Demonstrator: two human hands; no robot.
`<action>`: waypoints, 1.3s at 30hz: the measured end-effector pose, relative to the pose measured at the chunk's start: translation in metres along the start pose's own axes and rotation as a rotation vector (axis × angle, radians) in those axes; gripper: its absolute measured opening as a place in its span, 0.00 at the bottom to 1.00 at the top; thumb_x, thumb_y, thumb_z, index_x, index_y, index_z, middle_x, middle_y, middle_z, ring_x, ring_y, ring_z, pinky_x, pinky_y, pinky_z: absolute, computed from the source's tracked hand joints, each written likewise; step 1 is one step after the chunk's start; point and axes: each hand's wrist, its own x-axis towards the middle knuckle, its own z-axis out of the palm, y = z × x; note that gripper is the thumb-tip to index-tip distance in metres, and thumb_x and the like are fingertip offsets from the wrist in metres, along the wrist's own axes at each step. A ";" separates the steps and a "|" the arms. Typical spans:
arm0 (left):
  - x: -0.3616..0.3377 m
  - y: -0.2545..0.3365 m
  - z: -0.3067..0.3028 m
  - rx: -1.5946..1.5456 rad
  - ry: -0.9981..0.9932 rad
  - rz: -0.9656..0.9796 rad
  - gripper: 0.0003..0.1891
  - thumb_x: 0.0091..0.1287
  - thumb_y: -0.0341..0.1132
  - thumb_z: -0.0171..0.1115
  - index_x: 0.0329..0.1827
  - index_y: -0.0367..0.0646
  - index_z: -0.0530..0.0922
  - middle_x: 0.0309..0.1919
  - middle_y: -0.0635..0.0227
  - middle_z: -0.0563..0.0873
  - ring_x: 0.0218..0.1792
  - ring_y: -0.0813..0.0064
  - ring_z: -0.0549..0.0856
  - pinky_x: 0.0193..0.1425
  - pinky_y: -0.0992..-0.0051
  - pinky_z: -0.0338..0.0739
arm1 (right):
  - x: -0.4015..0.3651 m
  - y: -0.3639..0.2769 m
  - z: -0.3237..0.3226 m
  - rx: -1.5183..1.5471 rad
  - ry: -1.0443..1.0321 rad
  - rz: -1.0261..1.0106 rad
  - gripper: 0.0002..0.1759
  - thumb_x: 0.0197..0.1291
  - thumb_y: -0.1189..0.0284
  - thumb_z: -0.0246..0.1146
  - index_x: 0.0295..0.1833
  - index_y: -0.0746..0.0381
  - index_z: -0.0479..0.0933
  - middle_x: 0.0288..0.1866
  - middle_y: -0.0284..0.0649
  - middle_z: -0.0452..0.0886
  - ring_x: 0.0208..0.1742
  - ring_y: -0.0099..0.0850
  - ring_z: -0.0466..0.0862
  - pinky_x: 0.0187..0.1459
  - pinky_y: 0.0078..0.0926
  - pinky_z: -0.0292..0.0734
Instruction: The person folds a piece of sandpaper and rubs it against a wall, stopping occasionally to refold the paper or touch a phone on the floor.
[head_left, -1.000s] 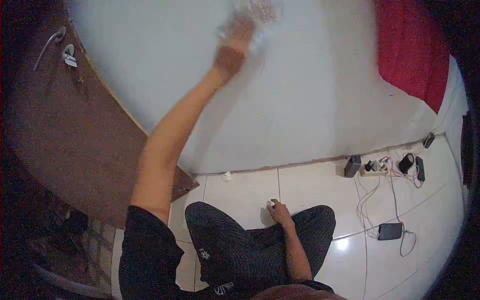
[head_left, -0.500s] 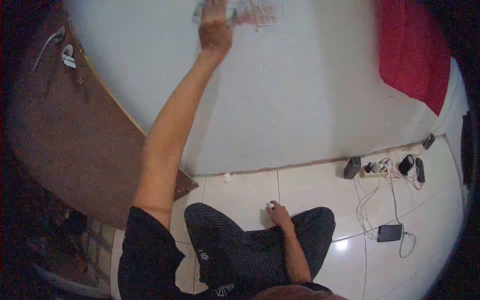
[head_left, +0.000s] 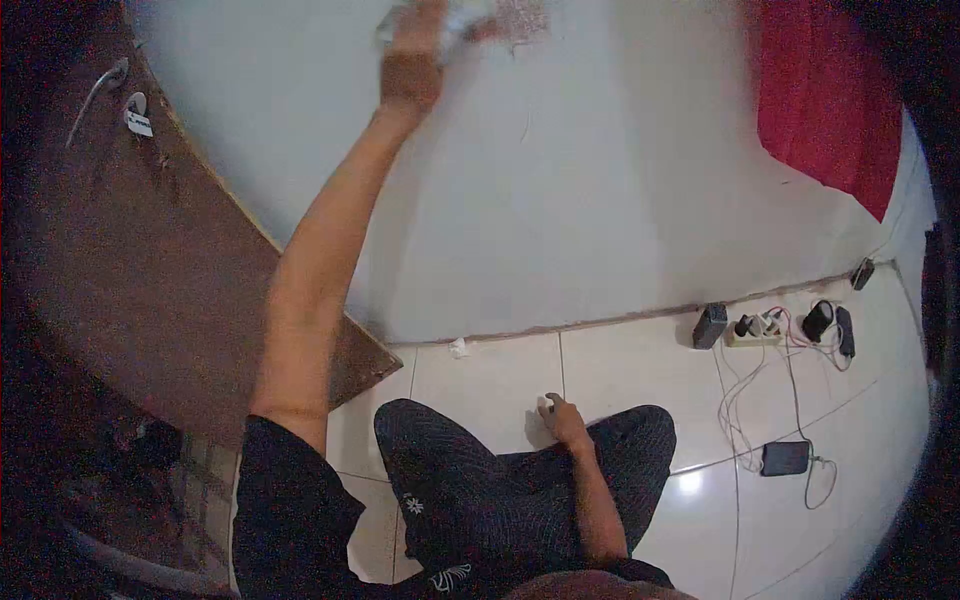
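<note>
My left hand (head_left: 412,65) is raised at the top of the view, pressed toward the white wall (head_left: 540,200) over a pale, crumpled cloth-like piece (head_left: 455,22). Motion blurs its fingers, and the frame's top edge cuts them off. Just right of it, a reddish smudge (head_left: 520,20) marks the wall. Low in the middle, my right hand (head_left: 563,418) rests near my right knee, fingers curled, with a small whitish thing between thumb and fingers, too small to name.
A brown door (head_left: 150,270) with a metal handle stands on the left. Red cloth (head_left: 830,100) hangs at the upper right. On the tiled floor at right lie a power strip (head_left: 755,332), black adapters, cables and a black box (head_left: 785,458). A white scrap (head_left: 459,348) lies by the wall.
My left hand has shifted slightly left and is more blurred. My right hand's fingers look more curled. The whole view has tilted a little.
</note>
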 end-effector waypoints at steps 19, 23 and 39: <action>-0.032 0.004 0.008 -0.142 0.041 0.011 0.30 0.61 0.23 0.49 0.70 0.38 0.65 0.67 0.50 0.70 0.67 0.52 0.70 0.71 0.60 0.65 | 0.008 0.011 0.008 -0.048 -0.007 -0.017 0.26 0.63 0.60 0.60 0.61 0.63 0.71 0.46 0.57 0.83 0.49 0.52 0.83 0.52 0.44 0.78; -0.038 0.039 0.018 -0.155 0.106 -0.074 0.30 0.60 0.23 0.51 0.70 0.38 0.65 0.68 0.52 0.69 0.69 0.53 0.68 0.71 0.61 0.65 | 0.002 0.001 -0.001 0.022 -0.047 0.006 0.25 0.63 0.60 0.59 0.61 0.63 0.71 0.45 0.57 0.83 0.48 0.53 0.83 0.51 0.45 0.78; -0.004 -0.011 -0.006 -0.157 -0.034 -0.272 0.21 0.67 0.25 0.50 0.64 0.32 0.71 0.64 0.45 0.72 0.67 0.47 0.68 0.70 0.63 0.65 | 0.005 0.002 0.004 -0.011 -0.038 -0.018 0.26 0.63 0.59 0.59 0.63 0.62 0.70 0.46 0.56 0.83 0.50 0.52 0.82 0.54 0.46 0.76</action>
